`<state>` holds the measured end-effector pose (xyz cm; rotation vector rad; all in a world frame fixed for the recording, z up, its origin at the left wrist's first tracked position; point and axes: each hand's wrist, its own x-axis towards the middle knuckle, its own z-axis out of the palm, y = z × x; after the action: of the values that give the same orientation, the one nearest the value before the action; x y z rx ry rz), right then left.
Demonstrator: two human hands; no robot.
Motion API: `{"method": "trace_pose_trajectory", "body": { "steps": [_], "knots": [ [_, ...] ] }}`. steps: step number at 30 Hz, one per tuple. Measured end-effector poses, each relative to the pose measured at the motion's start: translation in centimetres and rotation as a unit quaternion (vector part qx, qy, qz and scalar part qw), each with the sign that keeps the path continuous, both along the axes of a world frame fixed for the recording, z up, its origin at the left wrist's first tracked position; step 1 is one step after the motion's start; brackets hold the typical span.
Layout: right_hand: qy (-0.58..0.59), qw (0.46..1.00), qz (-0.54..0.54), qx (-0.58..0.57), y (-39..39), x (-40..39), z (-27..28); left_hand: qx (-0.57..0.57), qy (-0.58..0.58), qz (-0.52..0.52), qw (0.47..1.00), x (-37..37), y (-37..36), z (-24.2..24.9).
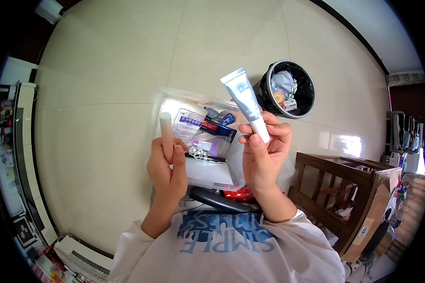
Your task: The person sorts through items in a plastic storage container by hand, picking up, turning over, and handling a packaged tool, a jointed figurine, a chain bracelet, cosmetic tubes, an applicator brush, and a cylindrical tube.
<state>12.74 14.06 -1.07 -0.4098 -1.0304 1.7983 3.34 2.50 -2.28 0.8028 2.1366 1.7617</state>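
Observation:
My left hand (167, 167) is closed round a pale, translucent stick-like tube (166, 127) that points upward. A silver-blue squeeze tube (245, 99) with a white cap is pinched at its cap end by the fingers of my right hand (267, 158), crimped end up. Beneath both hands lies a clear plastic box (157, 106). In it are a white packet with purple print (190, 123), a dark blue and red carton (218, 127), a small blue item (227, 119), a white cable (198, 153) and a black pen (212, 159).
A round bin (270, 87) lined with a black bag stands beyond my right hand, with wrappers inside. To the right are a dark wooden frame (316, 181) and a cardboard piece (363, 226). Pale floor tiles (113, 66) lie ahead; shelving (26, 122) lines the left.

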Motion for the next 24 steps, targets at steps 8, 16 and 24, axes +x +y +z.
{"method": "trace_pose_trajectory", "body": {
  "steps": [8,16,24],
  "knots": [
    [-0.074,0.983,-0.043,-0.165,0.7,-0.2,0.5,-0.09,0.121,0.015,0.989,0.6,0.9,0.2],
    [-0.072,0.98,-0.04,-0.182,0.9,-0.2,0.5,-0.129,0.174,0.038,0.975,0.7,1.3,-0.1],
    [-0.045,0.987,-0.034,-0.152,0.8,-0.1,-0.2,-0.14,0.225,0.035,0.964,1.0,1.5,-0.1]
  ]
}}
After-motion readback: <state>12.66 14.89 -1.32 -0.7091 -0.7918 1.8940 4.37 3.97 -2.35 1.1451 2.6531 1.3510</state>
